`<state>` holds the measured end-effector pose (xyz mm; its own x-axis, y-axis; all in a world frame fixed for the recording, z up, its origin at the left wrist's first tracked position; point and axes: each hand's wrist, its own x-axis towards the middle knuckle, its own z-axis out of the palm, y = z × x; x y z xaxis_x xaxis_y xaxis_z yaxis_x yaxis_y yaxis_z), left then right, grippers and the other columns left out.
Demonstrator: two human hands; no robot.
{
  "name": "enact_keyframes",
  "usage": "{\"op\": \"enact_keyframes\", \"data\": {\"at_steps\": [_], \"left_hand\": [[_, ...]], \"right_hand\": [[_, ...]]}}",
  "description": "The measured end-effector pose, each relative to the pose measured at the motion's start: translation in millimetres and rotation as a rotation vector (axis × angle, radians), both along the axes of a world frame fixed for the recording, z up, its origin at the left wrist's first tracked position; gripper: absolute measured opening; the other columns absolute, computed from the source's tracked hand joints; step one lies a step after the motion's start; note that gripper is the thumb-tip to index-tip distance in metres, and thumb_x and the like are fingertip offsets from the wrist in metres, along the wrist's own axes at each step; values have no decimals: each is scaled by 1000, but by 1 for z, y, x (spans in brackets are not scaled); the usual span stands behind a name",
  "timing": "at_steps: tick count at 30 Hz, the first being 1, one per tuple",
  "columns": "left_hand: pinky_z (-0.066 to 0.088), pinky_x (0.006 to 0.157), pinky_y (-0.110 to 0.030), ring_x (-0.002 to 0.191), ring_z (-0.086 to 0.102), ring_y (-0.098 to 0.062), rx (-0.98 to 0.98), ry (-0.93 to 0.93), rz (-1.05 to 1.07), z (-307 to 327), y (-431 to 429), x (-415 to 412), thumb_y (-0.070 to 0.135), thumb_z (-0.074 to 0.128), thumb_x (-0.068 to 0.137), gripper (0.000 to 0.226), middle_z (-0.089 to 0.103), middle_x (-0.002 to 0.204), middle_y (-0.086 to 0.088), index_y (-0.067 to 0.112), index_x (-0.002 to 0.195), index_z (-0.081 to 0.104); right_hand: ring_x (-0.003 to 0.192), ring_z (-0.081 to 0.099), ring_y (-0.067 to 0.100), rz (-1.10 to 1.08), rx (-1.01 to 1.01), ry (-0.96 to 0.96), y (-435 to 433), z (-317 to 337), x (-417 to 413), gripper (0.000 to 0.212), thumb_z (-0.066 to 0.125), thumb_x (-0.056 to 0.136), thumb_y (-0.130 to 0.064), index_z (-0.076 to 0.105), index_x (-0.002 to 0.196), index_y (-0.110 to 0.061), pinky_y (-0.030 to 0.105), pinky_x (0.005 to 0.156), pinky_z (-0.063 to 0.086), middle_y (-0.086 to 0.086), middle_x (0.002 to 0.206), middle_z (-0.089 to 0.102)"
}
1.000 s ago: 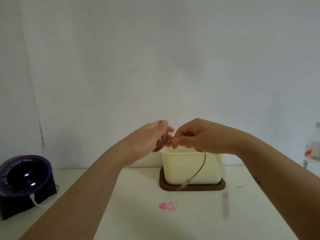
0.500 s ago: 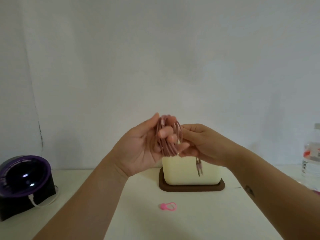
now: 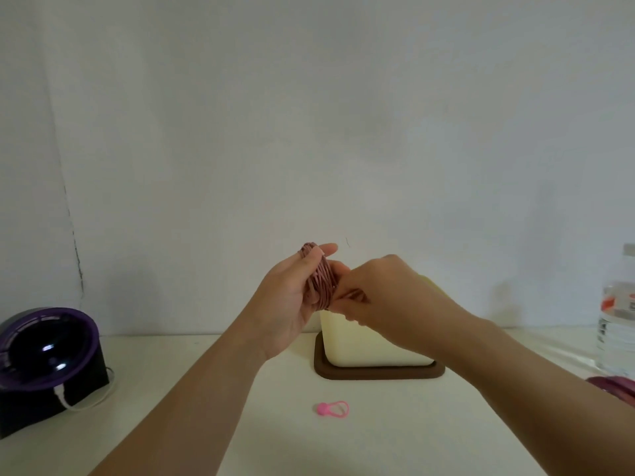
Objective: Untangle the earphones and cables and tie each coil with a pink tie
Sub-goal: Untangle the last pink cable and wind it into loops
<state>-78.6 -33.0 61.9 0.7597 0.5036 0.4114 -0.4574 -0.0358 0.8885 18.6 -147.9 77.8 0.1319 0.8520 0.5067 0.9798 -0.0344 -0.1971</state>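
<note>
A dusty-pink cable coil (image 3: 320,281) is wound around the fingers of my left hand (image 3: 292,304), which is raised above the table with its palm facing right. My right hand (image 3: 385,290) presses against the coil's right side and pinches the cable's loose end, most of it hidden under the fingers. A pink tie (image 3: 332,408), a small loop with a ball at one end, lies on the white table (image 3: 378,434) below my hands, touching nothing.
A cream box (image 3: 364,348) on a brown base (image 3: 378,372) stands behind my hands. A black and purple device (image 3: 44,359) with a white cord sits at the left edge. A clear water bottle (image 3: 618,317) and a dark-pink object (image 3: 615,386) are at the right edge.
The hanging cable end has been wound up onto my left hand's fingers. My right hand has rolled over and now covers the coil's right side.
</note>
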Motion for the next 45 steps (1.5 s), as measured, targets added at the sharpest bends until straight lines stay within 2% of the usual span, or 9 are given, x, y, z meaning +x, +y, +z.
{"op": "enact_keyframes", "data": {"at_steps": [11, 17, 22, 28, 32, 37, 39, 42, 45], "left_hand": [[46, 69, -27, 68, 65, -11, -182, 42, -23, 0, -4, 10, 41, 25, 101, 47, 63, 88, -6, 7, 118, 53], [54, 61, -23, 65, 66, -11, -265, 0, -50, -10, -6, 14, 43, 27, 100, 46, 69, 82, -5, 7, 113, 53], [51, 60, -22, 49, 56, -5, -182, -60, -15, -21, -9, 18, 16, 46, 96, 10, 55, 64, 0, 8, 97, 51], [46, 83, -27, 45, 37, -2, -81, 63, -30, -47, 8, 20, 0, 41, 96, 24, 60, 68, 5, 8, 115, 53], [36, 85, -29, 59, 43, -4, -42, 169, -74, -61, 26, 19, 5, 40, 97, 26, 64, 71, 5, 6, 120, 52], [53, 70, -27, 68, 50, -12, -195, 59, -301, -67, 48, 19, 11, 56, 85, 24, 55, 72, -2, 3, 106, 62], [52, 86, -35, 76, 59, -19, -326, -24, -474, -65, 55, 16, 5, 55, 91, 20, 57, 78, -8, -3, 108, 62], [40, 103, -42, 93, 58, -27, -309, -1, -266, -65, 58, 6, 5, 33, 101, 28, 57, 92, -15, -8, 120, 49], [38, 105, -42, 96, 57, -27, -254, 7, -251, -73, 65, 6, 5, 30, 102, 28, 57, 94, -14, -7, 121, 47]], "right_hand": [[64, 62, 1, 78, 318, 321, 12, -10, 6, 14, 80, 73, -20, 67, 76, -15, 11, 63, 46, -7, 66, 69], [68, 67, 4, 97, 261, 527, 15, -14, 12, 12, 79, 75, -18, 68, 80, -19, 11, 63, 49, -4, 71, 72], [68, 67, 2, 110, 220, 512, 17, -21, 17, 7, 69, 83, -14, 69, 84, -21, 16, 69, 53, -6, 73, 72], [64, 51, -6, 31, 274, 322, 25, -41, 28, 25, 75, 77, -21, 56, 67, -35, 13, 58, 39, -14, 67, 55], [71, 47, -6, 34, 179, 439, 38, -58, 44, 35, 81, 66, -33, 54, 88, -36, 14, 64, 38, -12, 89, 50], [100, 62, 5, 377, -180, 908, 50, -67, 61, 66, 77, 73, -42, 47, 131, -28, 31, 92, 51, -12, 115, 64], [97, 62, 7, 482, -211, 1085, 55, -68, 66, 54, 61, 83, -38, 50, 133, -19, 30, 86, 50, -3, 112, 66], [85, 57, 9, 506, -262, 1146, 66, -67, 68, 50, 54, 87, -33, 57, 123, 1, 24, 70, 42, 12, 102, 59], [70, 47, 7, 522, -279, 1107, 77, -63, 69, 29, 62, 85, -25, 66, 106, -5, 16, 58, 35, 10, 87, 52]]}}
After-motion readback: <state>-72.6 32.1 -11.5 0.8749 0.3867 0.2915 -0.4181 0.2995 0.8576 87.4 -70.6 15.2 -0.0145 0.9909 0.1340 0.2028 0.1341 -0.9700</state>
